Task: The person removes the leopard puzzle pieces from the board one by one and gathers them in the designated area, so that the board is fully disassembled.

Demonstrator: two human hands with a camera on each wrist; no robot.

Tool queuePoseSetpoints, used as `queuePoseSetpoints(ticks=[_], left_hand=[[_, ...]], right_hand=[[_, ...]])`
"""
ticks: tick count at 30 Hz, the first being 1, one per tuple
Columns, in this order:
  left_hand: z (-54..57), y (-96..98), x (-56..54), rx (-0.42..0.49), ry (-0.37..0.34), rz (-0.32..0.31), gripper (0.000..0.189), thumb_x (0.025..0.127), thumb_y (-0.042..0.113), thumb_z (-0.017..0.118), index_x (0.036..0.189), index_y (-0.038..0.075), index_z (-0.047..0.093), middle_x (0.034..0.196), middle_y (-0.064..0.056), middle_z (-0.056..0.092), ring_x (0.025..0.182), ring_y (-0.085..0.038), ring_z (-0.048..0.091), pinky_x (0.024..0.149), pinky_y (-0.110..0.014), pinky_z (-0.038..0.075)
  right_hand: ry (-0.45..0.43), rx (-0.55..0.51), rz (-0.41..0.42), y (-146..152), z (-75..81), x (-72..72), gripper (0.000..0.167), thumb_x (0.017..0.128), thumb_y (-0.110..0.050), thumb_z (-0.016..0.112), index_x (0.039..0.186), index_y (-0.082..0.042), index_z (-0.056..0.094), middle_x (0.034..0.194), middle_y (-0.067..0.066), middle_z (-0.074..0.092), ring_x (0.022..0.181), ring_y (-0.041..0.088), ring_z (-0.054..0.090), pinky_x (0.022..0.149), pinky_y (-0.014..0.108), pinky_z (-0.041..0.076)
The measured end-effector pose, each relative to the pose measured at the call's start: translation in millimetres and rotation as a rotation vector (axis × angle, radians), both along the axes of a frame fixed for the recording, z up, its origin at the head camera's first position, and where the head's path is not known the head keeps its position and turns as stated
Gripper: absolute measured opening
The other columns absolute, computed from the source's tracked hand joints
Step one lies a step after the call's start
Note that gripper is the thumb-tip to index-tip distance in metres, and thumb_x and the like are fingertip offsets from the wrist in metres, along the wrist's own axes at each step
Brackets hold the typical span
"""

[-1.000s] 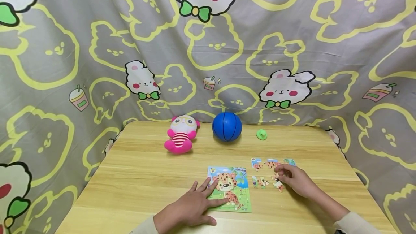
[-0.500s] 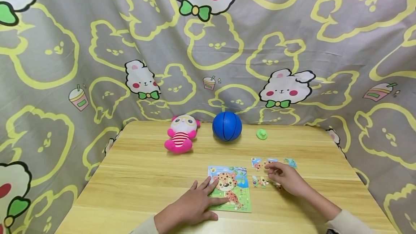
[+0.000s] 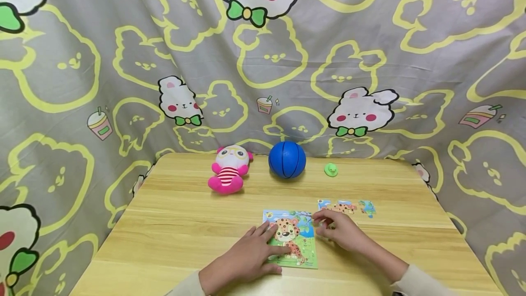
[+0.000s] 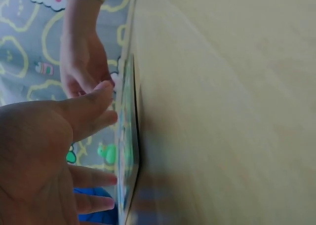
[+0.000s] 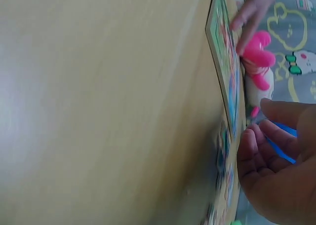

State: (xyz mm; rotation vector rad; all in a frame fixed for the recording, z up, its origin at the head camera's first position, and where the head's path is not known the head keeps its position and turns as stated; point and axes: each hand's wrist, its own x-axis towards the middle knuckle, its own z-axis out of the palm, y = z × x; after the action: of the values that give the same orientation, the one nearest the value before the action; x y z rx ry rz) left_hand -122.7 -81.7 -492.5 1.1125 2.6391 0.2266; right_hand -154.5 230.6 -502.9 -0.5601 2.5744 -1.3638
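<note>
A square jigsaw puzzle [image 3: 307,245] with a spotted leopard cub picture lies on the table, nearest me in the head view. Across its left part rests my left hand [image 3: 250,259], fingers spread. My right hand [image 3: 345,232] hovers at the puzzle's right edge, over the loose pieces. Its fingers are loosely bent, and the right wrist view shows nothing between thumb and forefinger. Behind that hand lie several loose jigsaw pieces, among them a spotted piece [image 3: 345,208] and a blue-green piece [image 3: 367,208]. The lower pieces are hidden under the right hand.
Along the back of the wooden table [image 3: 172,227] lie a pink and white plush toy [image 3: 228,172], a blue ball [image 3: 287,160] and a small green duck toy [image 3: 331,169]. A patterned grey curtain [image 3: 283,118] hangs behind and at both sides.
My right hand has moved left across the loose pieces to the puzzle's right edge, uncovering the pieces at upper right. My left hand stays on the puzzle, its fingers slightly closer together.
</note>
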Motion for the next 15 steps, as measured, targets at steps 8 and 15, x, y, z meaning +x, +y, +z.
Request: queuePoseSetpoints(ticks=[8, 15], left_hand=[[-0.9, 9.6, 0.0, -0.013, 0.045, -0.132, 0.063, 0.096, 0.071, 0.050, 0.155, 0.058, 0.031, 0.171, -0.013, 0.022, 0.154, -0.048, 0.020, 0.115, -0.066, 0.033], [-5.7, 12.5, 3.2, -0.069, 0.060, -0.173, 0.071, 0.093, 0.075, 0.049, 0.157, 0.058, 0.023, 0.172, -0.010, 0.019, 0.155, -0.047, 0.019, 0.114, -0.066, 0.033]], right_hand=[[-0.019, 0.008, 0.035, -20.6, -3.1, 11.6, 0.045, 0.086, -0.013, 0.084, 0.127, -0.002, 0.068, 0.104, 0.005, 0.067, 0.081, 0.008, 0.056, 0.069, 0.023, 0.049], [0.045, 0.126, 0.056, -28.6, -5.7, 18.1, 0.050, 0.085, -0.015, 0.085, 0.131, -0.005, 0.066, 0.093, -0.001, 0.057, 0.074, 0.005, 0.049, 0.063, 0.023, 0.044]])
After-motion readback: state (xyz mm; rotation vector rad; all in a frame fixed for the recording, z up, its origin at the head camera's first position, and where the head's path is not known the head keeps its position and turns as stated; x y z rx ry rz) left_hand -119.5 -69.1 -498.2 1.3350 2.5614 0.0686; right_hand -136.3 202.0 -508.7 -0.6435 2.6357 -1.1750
